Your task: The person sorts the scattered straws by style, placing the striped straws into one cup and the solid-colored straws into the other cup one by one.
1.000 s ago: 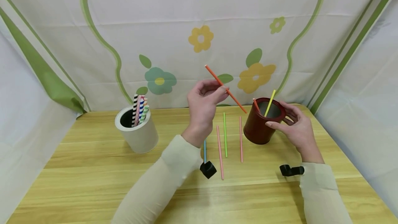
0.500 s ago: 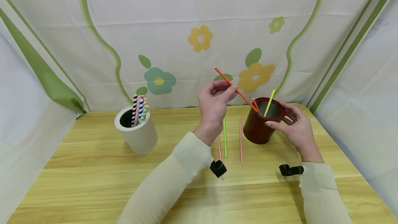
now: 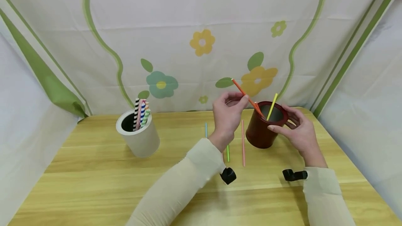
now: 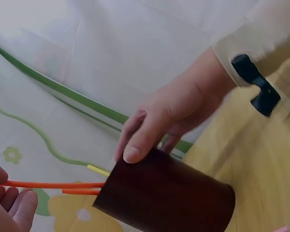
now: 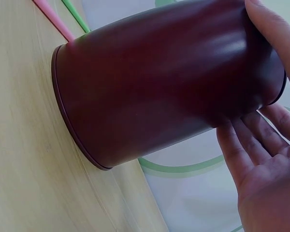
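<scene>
In the head view, the left hand [image 3: 228,118] pinches an orange straw [image 3: 239,87], which tilts down to the mouth of a dark red can [image 3: 260,133]. The right hand [image 3: 299,133] holds that can near the top — thumb in front, fingers behind. A yellow straw [image 3: 272,106] and a second orange straw [image 3: 257,107] lean in it. A pink straw [image 3: 243,147], a green straw [image 3: 228,154] and a blue straw [image 3: 206,129] lie on the wooden table [image 3: 94,187]. A white can [image 3: 142,144] holds striped straws [image 3: 136,114]. In the left wrist view, the pinched straw runs just beside the second orange straw — both meet the can's rim. In the right wrist view, the right thumb and fingers are on two sides of the can.
</scene>
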A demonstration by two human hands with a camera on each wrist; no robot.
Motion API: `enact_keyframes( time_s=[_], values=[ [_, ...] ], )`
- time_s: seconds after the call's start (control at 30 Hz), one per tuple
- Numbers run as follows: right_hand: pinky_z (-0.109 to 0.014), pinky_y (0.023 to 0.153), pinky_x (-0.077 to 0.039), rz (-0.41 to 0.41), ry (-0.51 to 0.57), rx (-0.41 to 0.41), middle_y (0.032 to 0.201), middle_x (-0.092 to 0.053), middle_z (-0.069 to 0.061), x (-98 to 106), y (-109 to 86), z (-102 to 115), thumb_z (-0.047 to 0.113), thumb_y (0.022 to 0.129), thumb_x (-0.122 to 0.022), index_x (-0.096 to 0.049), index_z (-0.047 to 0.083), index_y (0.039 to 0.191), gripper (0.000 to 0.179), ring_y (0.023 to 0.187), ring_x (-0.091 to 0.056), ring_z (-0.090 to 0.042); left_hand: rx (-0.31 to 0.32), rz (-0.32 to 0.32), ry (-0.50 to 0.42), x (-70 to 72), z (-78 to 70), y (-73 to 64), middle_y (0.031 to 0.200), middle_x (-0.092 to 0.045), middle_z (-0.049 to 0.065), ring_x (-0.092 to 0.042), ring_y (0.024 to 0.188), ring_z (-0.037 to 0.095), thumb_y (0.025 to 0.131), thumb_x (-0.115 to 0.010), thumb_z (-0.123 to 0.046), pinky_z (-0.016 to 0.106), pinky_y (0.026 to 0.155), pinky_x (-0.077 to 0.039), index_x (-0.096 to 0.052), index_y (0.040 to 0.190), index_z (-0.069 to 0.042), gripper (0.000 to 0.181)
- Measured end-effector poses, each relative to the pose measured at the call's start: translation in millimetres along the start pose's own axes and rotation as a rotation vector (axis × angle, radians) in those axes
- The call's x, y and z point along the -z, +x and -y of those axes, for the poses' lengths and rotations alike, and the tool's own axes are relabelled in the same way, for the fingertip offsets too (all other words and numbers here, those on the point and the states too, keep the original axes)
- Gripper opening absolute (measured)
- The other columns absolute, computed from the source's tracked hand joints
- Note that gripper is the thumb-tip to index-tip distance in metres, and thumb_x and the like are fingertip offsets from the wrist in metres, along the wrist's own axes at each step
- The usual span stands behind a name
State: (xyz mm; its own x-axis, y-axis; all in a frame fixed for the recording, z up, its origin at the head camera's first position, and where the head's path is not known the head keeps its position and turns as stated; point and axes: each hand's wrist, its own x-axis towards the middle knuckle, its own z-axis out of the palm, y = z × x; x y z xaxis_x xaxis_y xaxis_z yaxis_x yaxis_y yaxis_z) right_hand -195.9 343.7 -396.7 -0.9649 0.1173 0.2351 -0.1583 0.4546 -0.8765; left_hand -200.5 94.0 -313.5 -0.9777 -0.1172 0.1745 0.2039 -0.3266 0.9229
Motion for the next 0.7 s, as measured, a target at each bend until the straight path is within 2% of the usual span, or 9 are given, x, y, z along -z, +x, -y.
enact_keyframes(
  time_s=[0.17,0.4,0.7],
  values=[
    [-0.001,0.097,-0.05,-0.002,0.01,0.008,0.148,-0.055,0.016,-2,-1.1,-1,0.017,0.086,-0.094,-0.05,0.018,0.161,0.086,0.126,-0.056,0.006,-0.04,0.001,0.077,-0.5,7.5,-2.6,0.095,-0.076,0.006,-0.07,0.08,0.003,0.095,-0.078,-0.003,0.018,0.079,-0.061,-0.076,0.099,0.0,0.005],
    [0.0,0.096,-0.049,-0.004,-0.008,0.002,0.149,-0.054,0.016,-1,-3.4,-4,0.019,0.087,-0.093,-0.049,0.02,0.161,0.086,0.126,-0.054,0.008,0.012,0.0,0.107,0.3,18.8,-4.6,0.093,-0.075,0.001,-0.069,0.08,0.004,0.095,-0.078,-0.005,0.017,0.074,-0.059,-0.075,0.097,-0.003,0.004],
    [0.0,0.096,-0.049,-0.006,-0.011,0.009,0.148,-0.054,0.016,-1,-1.2,-1,0.02,0.087,-0.093,-0.05,0.02,0.161,0.086,0.127,-0.055,0.006,0.037,0.007,0.086,9.3,23.0,-1.2,0.093,-0.075,0.005,-0.073,0.081,0.008,0.097,-0.077,-0.004,0.024,0.08,-0.065,-0.074,0.098,-0.002,0.003]
  ],
)
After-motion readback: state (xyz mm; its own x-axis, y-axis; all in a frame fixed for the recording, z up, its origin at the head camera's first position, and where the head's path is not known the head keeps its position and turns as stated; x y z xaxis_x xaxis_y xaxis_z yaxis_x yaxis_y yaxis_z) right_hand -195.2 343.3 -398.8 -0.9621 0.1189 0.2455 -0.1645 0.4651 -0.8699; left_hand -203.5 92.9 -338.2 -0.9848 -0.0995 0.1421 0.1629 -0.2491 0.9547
